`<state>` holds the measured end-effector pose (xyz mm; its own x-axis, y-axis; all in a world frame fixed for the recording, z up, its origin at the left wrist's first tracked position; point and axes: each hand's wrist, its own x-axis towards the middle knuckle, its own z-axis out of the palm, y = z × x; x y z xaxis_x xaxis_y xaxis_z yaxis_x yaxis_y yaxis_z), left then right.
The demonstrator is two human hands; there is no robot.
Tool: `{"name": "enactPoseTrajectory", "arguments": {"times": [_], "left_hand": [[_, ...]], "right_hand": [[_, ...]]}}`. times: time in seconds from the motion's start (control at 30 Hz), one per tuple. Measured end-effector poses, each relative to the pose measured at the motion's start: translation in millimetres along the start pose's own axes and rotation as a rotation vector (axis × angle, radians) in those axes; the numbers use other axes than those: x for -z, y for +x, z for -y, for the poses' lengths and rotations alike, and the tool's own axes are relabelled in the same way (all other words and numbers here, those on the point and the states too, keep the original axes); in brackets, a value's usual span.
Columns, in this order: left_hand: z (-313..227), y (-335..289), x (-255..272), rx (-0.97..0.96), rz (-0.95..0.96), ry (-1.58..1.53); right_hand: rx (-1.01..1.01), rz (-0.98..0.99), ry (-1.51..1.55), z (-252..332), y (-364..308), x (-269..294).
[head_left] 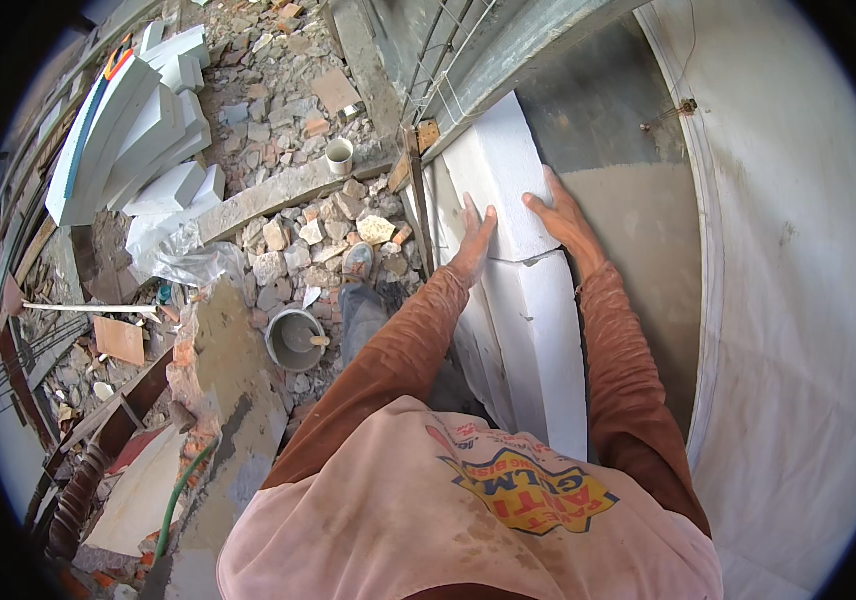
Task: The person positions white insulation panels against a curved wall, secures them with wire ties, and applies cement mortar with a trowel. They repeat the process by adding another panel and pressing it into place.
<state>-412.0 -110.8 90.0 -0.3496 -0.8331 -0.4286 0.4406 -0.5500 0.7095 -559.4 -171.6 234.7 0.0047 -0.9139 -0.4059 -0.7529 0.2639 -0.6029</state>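
Both my hands are on the far white lightweight building block [508,170], which stands in line with a nearer white block [540,335] along the top of a low wall. A dark narrow joint shows between the two blocks. My left hand [475,243] grips the far block's left side near that joint, thumb up and fingers partly hidden. Against its right side is my right hand [570,225], with the thumb on the top edge and the fingers along the side face. The block's far end reaches the grey metal beam [538,60].
A grey bucket [278,345] holding a tool with a wooden handle stands by my leg. Rubble [298,240] and a small white cup [339,153] lie beyond. Stacked white blocks [138,140] with a handsaw [93,120] are far left. A pale sheet [788,300] hangs at right.
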Motion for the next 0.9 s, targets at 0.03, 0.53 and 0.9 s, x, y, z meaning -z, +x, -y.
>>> {"name": "enactPoseTrajectory", "arguments": {"times": [0.03, 0.53, 0.9], "left_hand": [[1.3, 0.0, -0.1, -0.013, 0.001, -0.006], [1.1, -16.8, -24.7, -0.109, -0.135, -0.017], [35.7, -4.4, -19.9, -0.068, -0.247, -0.099]], "right_hand": [[0.010, -0.002, -0.006, 0.2, 0.0, 0.1], [-0.075, 0.049, 0.045, 2.0, -3.3, 2.5], [-0.219, 0.016, 0.176, -7.6, -3.0, -10.0]]}}
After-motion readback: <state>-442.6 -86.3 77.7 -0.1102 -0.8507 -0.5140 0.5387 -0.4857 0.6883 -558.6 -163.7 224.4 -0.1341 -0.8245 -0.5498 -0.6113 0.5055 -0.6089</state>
